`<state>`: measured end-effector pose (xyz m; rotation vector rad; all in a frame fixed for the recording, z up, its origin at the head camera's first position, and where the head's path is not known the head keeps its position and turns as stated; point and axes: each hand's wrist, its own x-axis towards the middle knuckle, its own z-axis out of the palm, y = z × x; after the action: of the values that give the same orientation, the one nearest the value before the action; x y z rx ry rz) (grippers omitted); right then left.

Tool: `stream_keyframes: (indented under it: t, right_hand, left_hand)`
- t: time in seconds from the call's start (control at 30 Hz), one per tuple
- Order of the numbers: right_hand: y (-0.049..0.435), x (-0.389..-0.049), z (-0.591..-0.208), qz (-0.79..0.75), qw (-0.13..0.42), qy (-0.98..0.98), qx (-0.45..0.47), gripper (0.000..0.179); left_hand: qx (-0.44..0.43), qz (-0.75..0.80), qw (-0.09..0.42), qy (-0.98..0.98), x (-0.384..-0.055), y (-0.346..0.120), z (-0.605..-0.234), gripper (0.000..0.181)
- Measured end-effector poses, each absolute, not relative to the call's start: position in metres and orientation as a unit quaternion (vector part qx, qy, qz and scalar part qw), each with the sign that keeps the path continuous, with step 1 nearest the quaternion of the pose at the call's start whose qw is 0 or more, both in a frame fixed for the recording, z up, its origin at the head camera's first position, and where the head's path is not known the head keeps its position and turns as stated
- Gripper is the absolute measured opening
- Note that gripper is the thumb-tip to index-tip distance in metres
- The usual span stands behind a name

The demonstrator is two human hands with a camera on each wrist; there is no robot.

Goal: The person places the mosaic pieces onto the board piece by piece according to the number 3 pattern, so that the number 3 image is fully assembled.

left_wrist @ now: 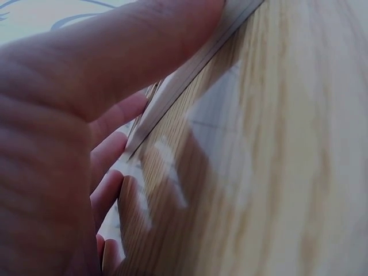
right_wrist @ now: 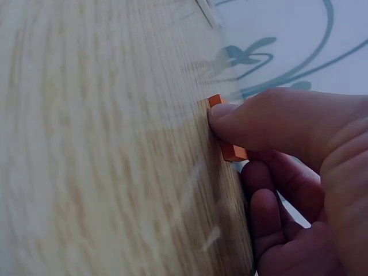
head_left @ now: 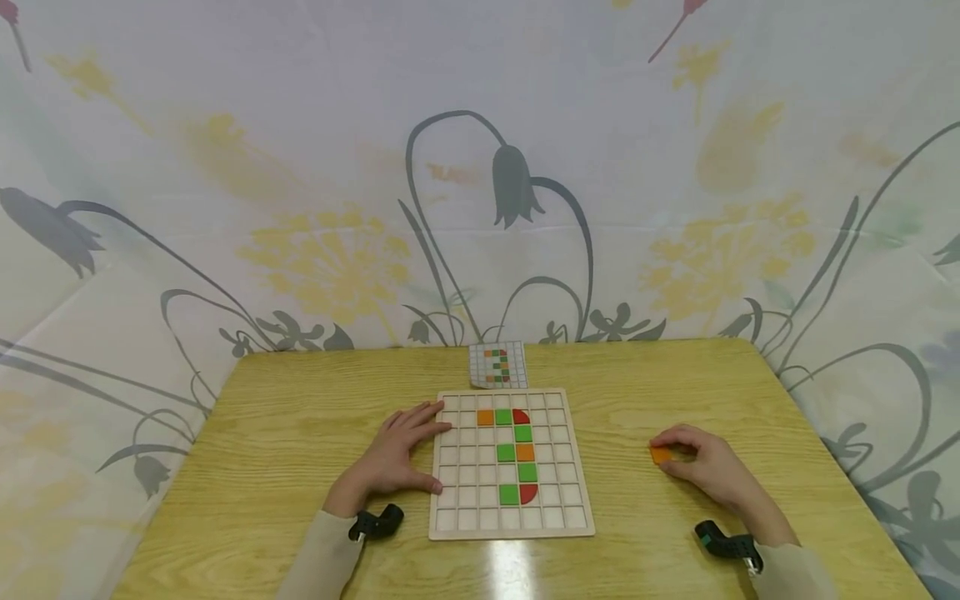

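A square wooden grid board (head_left: 467,521) lies on the table, bearing several green, orange and red tiles. Its top row holds an orange tile (head_left: 486,417), a green tile (head_left: 503,417) and a red quarter-round tile (head_left: 521,416); more tiles run down below them. My left hand (head_left: 397,454) rests at the board's left edge, fingers spread, fingertips and thumb touching the frame. To the right of the board, my right hand (head_left: 701,462) pinches an orange square tile (right_wrist: 234,152) between thumb and fingers, at the table top.
Behind the board lies a printed pattern card (head_left: 498,365) showing a grid with coloured squares. The wood-grain table (head_left: 300,417) ends at a flower-printed curtain (head_left: 322,167). A black wrist camera sits on each wrist.
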<state>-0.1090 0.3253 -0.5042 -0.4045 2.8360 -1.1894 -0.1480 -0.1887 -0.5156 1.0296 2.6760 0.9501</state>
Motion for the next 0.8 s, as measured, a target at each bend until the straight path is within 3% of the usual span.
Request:
stream_keyframes:
  t: [0.4,0.8]
  right_hand:
    - [0.3214,-0.1088,-0.5089,-0.367,-0.032,0.918,-0.145,0.025]
    - [0.3175,-0.1088,-0.505,-0.362,-0.043,0.92,-0.146,0.027]
  left_hand:
    - [0.342,0.315,0.061,0.883,-0.1481,-0.1888,-0.5157,0.092]
    - [0.342,0.312,0.057,0.885,-0.1489,-0.1888,-0.5173,0.092]
